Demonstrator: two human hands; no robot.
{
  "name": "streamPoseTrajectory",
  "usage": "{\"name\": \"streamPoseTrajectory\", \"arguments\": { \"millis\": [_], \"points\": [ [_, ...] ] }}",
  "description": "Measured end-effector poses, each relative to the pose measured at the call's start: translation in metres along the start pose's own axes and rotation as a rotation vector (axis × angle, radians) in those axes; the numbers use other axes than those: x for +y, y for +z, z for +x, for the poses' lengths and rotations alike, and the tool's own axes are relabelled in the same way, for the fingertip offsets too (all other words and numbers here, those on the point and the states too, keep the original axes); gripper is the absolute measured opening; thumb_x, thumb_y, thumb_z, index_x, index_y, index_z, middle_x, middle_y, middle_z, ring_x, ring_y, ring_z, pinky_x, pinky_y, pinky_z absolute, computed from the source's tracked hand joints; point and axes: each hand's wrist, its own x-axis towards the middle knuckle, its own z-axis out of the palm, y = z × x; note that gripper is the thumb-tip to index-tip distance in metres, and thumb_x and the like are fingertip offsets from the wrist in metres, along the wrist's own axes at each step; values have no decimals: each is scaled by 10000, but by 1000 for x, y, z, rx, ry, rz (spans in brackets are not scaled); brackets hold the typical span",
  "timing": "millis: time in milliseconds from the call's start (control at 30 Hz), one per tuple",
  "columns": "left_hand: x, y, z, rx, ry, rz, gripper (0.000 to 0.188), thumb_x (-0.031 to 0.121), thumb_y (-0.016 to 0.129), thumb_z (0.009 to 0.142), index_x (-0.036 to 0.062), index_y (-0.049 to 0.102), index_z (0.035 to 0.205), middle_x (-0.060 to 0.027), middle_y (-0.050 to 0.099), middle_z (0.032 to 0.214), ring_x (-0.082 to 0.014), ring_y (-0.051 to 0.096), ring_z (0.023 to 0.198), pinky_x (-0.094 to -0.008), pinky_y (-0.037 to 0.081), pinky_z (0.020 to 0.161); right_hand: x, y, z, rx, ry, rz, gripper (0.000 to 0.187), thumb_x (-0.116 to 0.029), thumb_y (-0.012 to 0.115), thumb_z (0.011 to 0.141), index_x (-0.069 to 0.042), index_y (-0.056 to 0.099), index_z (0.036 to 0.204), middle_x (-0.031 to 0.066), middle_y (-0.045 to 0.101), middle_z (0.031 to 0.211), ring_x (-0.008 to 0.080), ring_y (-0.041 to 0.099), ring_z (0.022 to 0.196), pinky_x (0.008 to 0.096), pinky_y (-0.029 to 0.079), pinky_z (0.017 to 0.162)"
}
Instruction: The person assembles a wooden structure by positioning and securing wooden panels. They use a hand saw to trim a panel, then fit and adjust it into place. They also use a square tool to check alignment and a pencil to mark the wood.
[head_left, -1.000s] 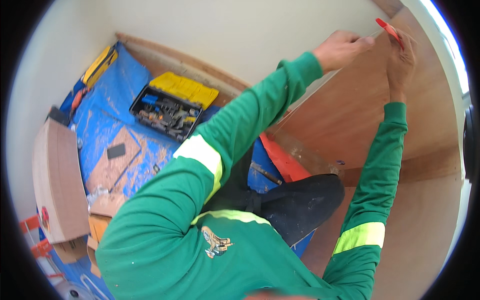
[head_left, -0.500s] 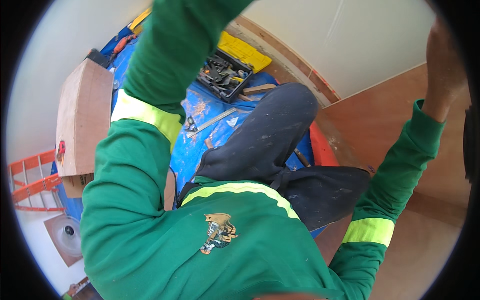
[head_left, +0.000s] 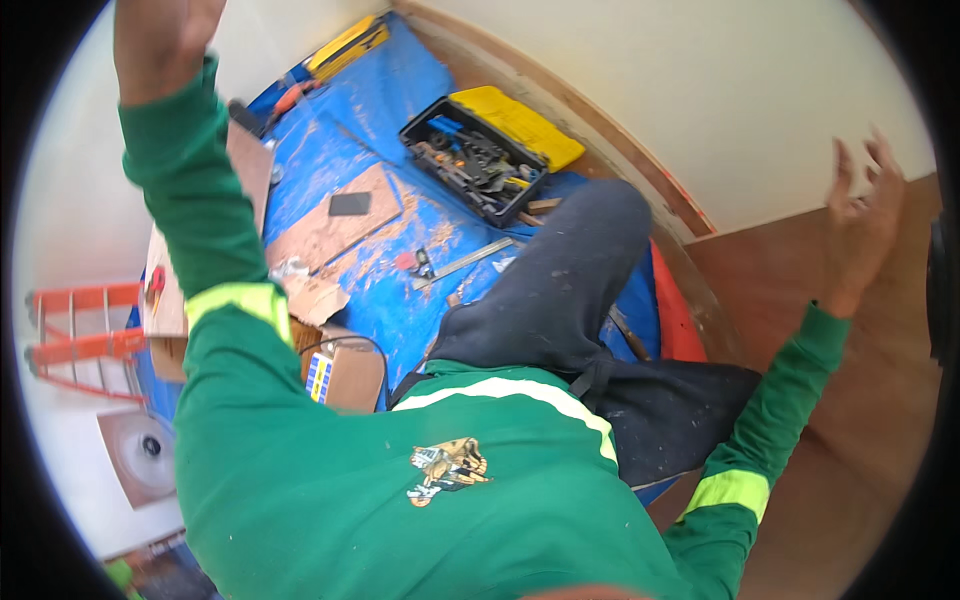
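My right hand (head_left: 862, 225) is raised at the far right, fingers apart and bent, with nothing seen in it. It is in front of the pale wall panel (head_left: 780, 120) and the brown wood panel (head_left: 800, 260); I cannot tell whether it touches either. At the upper left, my left hand (head_left: 170, 30) reaches up past the picture's edge, so its fingers are hidden. Both arms wear green sleeves with yellow reflective bands. Between the arms, my legs in dark trousers are bent on a blue tarp (head_left: 400, 290).
An open toolbox (head_left: 475, 160) with a yellow lid holds several tools. A metal square (head_left: 465, 262) and a board (head_left: 345, 225) bearing a black phone (head_left: 350, 204) lie on the dusty tarp. At left stand an orange ladder (head_left: 85, 350) and a wooden box (head_left: 165, 280); a cardboard box (head_left: 355, 375) sits near my left side.
My left arm has swung left, uncovering the board, phone and cardboard box. My right hand has come lower, and its spread fingers now show. The view has shifted slightly.
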Motion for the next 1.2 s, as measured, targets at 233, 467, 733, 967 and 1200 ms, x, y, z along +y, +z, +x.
{"name": "streamPoseTrajectory", "arguments": {
  "millis": [233,467,733,967,1200],
  "points": [
    [-115,-33,-74,269,-446,-112,296,260,587,1105,124,532,848,85,316,697,-30,248,575,-251,195,502,19,-20,-15,-136,-110,362,384,-33,812,930,-66,692,1293,83,705,1085,196,682,939,310,572,773],
    [-184,-71,-117,211,-613,-69,201,285,595,1094,131,630,970,93,401,711,-11,344,560,-214,259,476,57,9,1,-140,8,366,396,-51,796,956,-69,681,1335,54,674,1099,153,654,961,292,556,801],
    [-329,-82,-249,107,-920,113,310,383,612,1065,103,629,933,38,526,743,-58,461,580,-235,377,498,86,40,-5,-53,370,542,385,-127,743,1025,1,639,1372,42,660,1102,134,641,1003,272,535,892],
    [-400,-85,-358,-919,-1138,854,727,545,564,1050,-39,563,1485,-311,616,1445,-436,577,1381,-471,447,1171,110,53,-44,-76,587,565,578,-187,731,1036,80,481,1484,60,660,1094,126,637,1003,260,522,883],
    [-303,20,-251,-765,-603,534,506,361,585,1114,-3,601,1465,-202,686,1387,-306,626,1337,-392,476,1133,134,60,-81,-149,746,576,642,-271,728,1036,75,453,1501,45,666,1077,120,623,1010,242,486,911]
  ]
}}
